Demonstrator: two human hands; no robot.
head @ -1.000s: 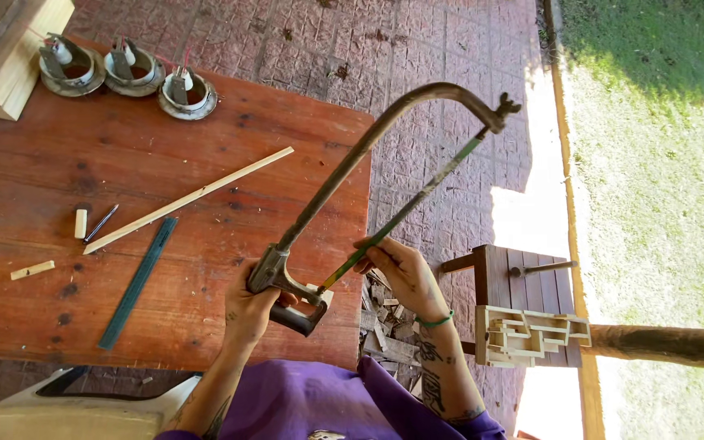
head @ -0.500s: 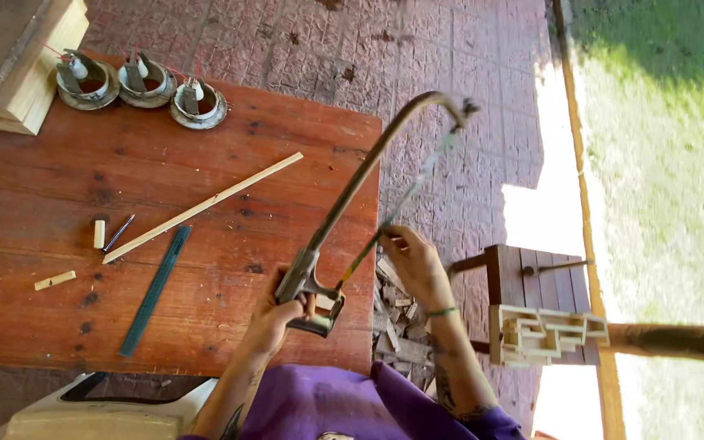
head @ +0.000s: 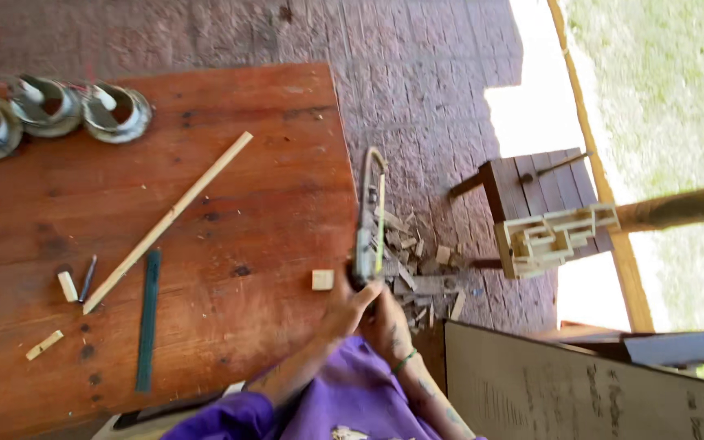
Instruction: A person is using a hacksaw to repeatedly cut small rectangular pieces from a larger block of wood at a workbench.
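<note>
A metal hacksaw (head: 366, 216) is seen edge-on, upright beside the right edge of the red-brown wooden table (head: 230, 187). My left hand (head: 344, 308) grips its handle from below. My right hand (head: 386, 324), with a green band on the wrist, is closed against the same handle end just to the right. A small pale wood block (head: 322, 279) lies on the table right beside my left hand. Part of the handle is hidden by my fingers.
On the table lie a long wooden strip (head: 165, 224), a dark green flat bar (head: 148, 319), a pencil (head: 87, 278), small offcuts (head: 45, 345) and three metal cans (head: 116, 111). Wood scraps (head: 417, 281) litter the brick floor. A stool (head: 531, 183) carries a pale wooden frame (head: 552, 240).
The saw has turned from flat-on to edge-on and dropped lower beside the table edge. My view has shifted left and down. A small block now shows by my left hand.
</note>
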